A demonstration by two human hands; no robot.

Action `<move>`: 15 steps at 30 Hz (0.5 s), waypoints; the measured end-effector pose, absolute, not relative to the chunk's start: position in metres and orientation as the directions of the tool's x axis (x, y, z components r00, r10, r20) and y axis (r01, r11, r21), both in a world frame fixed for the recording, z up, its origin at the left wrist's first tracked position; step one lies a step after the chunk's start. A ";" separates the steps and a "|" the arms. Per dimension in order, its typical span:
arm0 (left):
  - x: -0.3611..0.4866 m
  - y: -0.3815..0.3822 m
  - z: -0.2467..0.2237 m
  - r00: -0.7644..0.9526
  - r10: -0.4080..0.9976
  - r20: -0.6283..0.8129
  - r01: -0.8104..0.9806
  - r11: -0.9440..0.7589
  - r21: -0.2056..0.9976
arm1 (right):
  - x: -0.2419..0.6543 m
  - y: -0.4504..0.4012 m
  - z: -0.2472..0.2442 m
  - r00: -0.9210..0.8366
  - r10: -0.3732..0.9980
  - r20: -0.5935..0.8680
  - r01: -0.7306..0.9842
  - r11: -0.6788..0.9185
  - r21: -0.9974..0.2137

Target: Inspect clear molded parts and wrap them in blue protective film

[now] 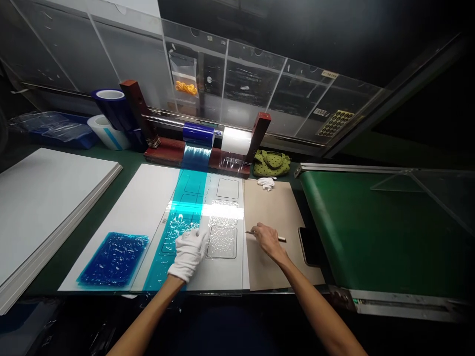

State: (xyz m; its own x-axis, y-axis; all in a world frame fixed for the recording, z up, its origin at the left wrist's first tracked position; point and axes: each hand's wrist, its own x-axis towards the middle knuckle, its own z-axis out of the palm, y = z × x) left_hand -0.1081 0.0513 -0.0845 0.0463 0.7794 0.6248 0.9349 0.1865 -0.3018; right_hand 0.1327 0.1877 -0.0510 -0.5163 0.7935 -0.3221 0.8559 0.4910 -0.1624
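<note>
My left hand (189, 252), in a white glove, rests on the lower part of a blue film strip (187, 198) with its fingers curled; whether it pinches anything is hidden. That strip runs down from a blue roll (198, 134) across a sheet with drawn rounded rectangles. Right of the glove, clear bubbly film (222, 242) covers some outlines. My bare right hand (266, 240) is closed on a thin pen-like tool (282, 239) over the brown board (276, 207), its pointed tip toward the left. A stack of cut blue film (113, 259) lies at the left on white paper.
A wooden roll holder (166, 150) also carries a white roll (236, 140). Thick white sheets (48, 198) lie far left. Beside the brown board are a phone (308, 246), a green pouch (272, 163) and a green conveyor belt (382, 227).
</note>
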 end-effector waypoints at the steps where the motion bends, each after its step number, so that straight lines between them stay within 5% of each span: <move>1: -0.104 0.043 -0.084 0.043 0.839 0.542 0.958 0.120 -0.262 | 0.139 0.181 -0.052 -0.501 0.799 -0.332 0.865 0.459 -0.200; 8: -0.069 0.009 -0.111 -0.046 0.993 0.109 0.992 0.033 0.121 | 0.151 0.131 -0.082 -0.438 0.797 -0.416 0.867 0.253 -0.429; 15: -0.067 0.017 -0.122 -0.195 0.978 -0.072 0.875 0.207 0.438 | 0.146 0.119 -0.100 -0.512 0.729 -0.455 0.735 0.097 -0.671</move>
State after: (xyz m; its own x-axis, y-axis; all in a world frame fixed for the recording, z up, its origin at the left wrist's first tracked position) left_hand -0.0669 0.0170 -0.1218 -0.1953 0.9781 -0.0722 0.8749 0.2070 0.4378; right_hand 0.1464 0.1193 -0.0998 -0.5121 0.7287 -0.4547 0.7347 0.0974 -0.6713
